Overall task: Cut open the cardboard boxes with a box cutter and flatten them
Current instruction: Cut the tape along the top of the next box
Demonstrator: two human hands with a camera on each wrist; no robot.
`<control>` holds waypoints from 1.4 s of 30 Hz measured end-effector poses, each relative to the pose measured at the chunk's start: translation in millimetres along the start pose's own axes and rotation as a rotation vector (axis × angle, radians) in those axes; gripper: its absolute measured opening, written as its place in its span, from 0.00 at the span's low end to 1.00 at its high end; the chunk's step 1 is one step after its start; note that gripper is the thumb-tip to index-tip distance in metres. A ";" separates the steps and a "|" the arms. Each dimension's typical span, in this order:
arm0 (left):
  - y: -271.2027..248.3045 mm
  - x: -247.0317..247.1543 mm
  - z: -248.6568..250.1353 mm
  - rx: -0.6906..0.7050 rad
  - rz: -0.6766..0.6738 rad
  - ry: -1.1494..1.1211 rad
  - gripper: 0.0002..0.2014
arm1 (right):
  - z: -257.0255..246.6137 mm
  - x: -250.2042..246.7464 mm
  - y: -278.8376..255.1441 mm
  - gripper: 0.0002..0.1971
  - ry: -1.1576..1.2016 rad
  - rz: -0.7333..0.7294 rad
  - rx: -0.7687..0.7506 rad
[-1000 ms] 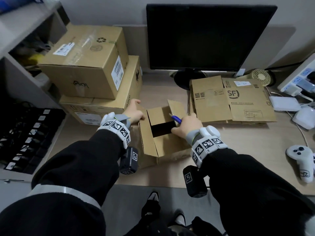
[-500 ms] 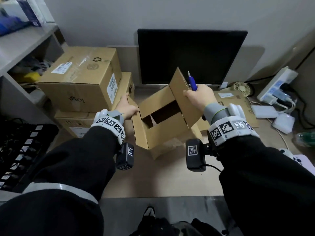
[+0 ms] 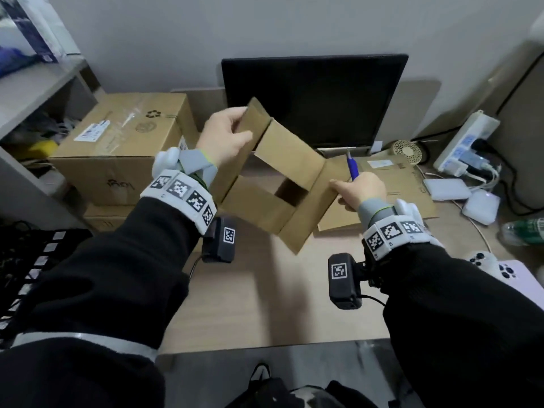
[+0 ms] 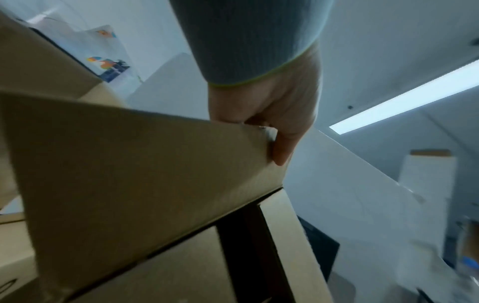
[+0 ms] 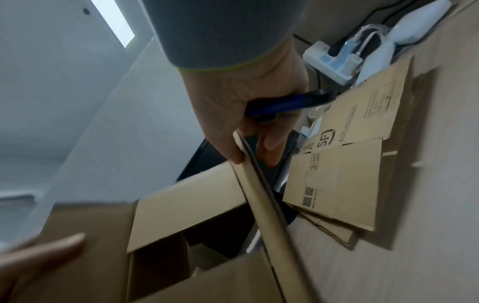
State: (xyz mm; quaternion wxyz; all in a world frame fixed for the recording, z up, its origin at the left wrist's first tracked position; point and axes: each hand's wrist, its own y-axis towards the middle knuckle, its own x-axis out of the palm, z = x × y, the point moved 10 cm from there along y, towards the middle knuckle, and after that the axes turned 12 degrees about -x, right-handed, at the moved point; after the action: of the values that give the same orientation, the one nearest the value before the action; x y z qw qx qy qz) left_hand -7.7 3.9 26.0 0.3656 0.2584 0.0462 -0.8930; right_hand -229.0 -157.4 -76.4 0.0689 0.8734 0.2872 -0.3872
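A small brown cardboard box [image 3: 282,184], its flaps open, hangs tilted in the air above the desk. My left hand [image 3: 226,139] grips its upper left flap, thumb on the near face. In the left wrist view the fingers [image 4: 279,143] curl over the flap's edge [image 4: 129,164]. My right hand [image 3: 359,188] pinches the box's right flap and also holds a blue box cutter [image 3: 352,167], blade end pointing up. The right wrist view shows the cutter [image 5: 282,104] in the curled fingers and the flap [image 5: 261,194] pinched below it.
Flattened cardboard [image 3: 394,178] lies on the desk behind my right hand. Two sealed boxes [image 3: 126,148] are stacked at the left, next to a shelf. A monitor [image 3: 315,98] stands at the back. A power strip [image 3: 468,142], adapters, a bottle [image 3: 524,231] and a controller [image 3: 485,263] crowd the right.
The box has come up off the desk and tilted. My left hand moved from the box's left side up to the top flap. My right hand swung right and down with the cutter.
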 end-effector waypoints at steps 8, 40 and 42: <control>-23.9 83.7 3.7 0.120 -0.210 0.177 0.15 | -35.2 22.3 -7.6 0.18 -0.587 0.031 -0.338; -33.7 81.8 -206.8 -0.853 0.164 0.155 0.68 | -20.8 42.3 -2.3 0.14 -0.085 -0.071 -0.154; -36.1 82.0 -206.4 -0.907 0.160 0.185 0.59 | -15.1 43.7 -2.9 0.15 -0.011 -0.082 -0.152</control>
State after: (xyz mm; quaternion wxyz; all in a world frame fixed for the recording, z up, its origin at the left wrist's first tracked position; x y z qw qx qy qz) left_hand 7.1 34.7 -196.4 0.5037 0.1536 0.4441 -0.7249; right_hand -197.6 -130.2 -97.0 0.1205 0.8511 0.3508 -0.3715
